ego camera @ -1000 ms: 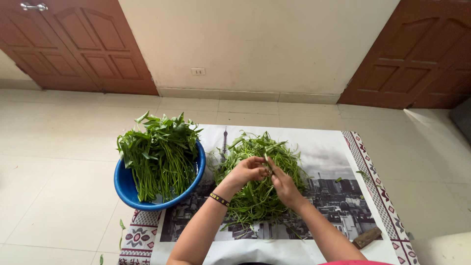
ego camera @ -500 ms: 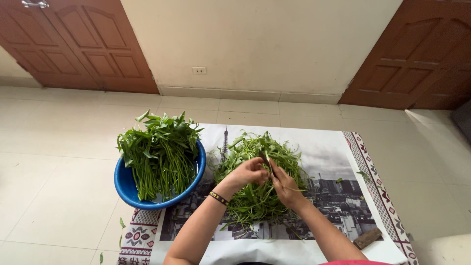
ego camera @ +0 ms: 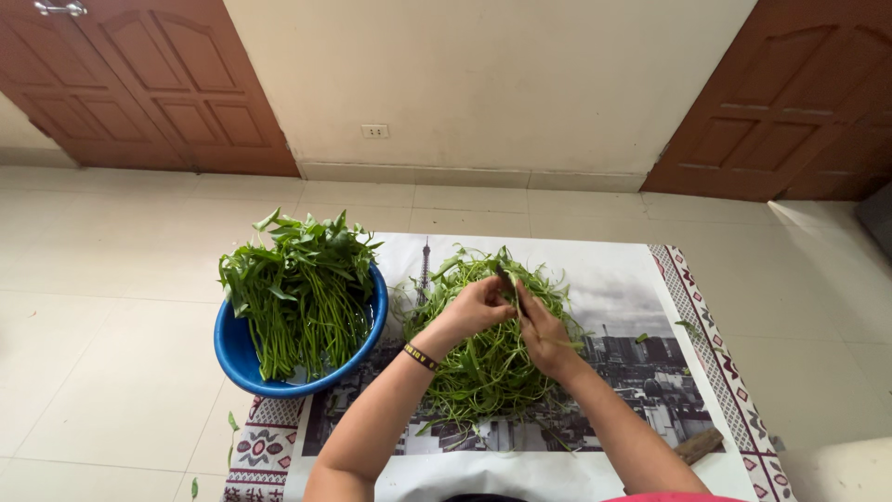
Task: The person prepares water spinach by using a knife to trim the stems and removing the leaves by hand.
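Holding one green stem (ego camera: 510, 284) pinched between both hands, raised just above the loose pile of split greens (ego camera: 488, 358). Left hand (ego camera: 478, 307) closed on the stem from the left; right hand (ego camera: 544, 339) closed on it from the right, fingertips nearly touching the left. Whether the right hand also carries a small blade cannot be told; something dark and thin shows at the fingertips.

Risks, judged from this layout:
- The fingers work very close together on a thin stem. If a blade is there, a slip would bring it against the left thumb.
- Stem looks soft; too hard a pull may snap it rather than split it.
- The pile sprawls across the printed mat (ego camera: 613, 279), strands reaching toward its edges. Pieces could drop onto the tiled floor (ego camera: 111, 279); a few leaf bits already lie off the mat at lower left (ego camera: 231, 423).
- The brown object (ego camera: 699, 444) by the right forearm could be knocked by the elbow.

Containers:
- Blue basin (ego camera: 243, 358), on the floor at the mat's left edge, partly overlapping it. Holds a full bunch of whole leafy stalks (ego camera: 302, 284), leaves heaped above the rim and leaning away from the person. Heaped that high, some stalks could spill over the rim.
- No second container in view; the split greens lie directly on the mat.
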